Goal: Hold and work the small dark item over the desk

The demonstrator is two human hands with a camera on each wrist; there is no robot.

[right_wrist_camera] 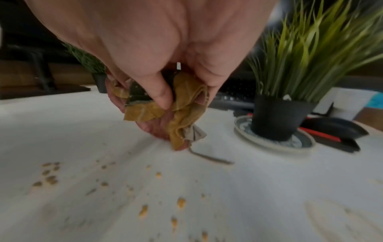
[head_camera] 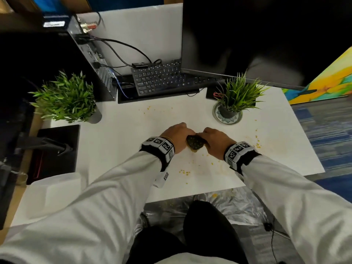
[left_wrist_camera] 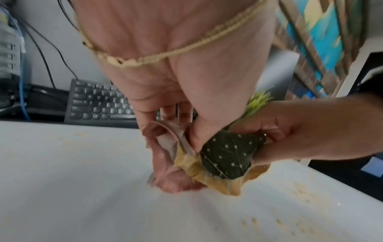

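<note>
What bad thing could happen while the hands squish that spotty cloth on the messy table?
Both the left hand and right hand grip the cloth bunched up, so it may smear the yellow crumbs rather than catch them. A wide swipe could bump the potted plant nearby. Crumbs may fall off the table edge.

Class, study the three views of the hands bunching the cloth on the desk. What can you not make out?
- Cloth: head view, mostly hidden by the left hand and right hand.
- Yellow bits: right wrist view, too blurred to identify.
- Keyboard: head view, right end hidden behind the monitor.
</note>
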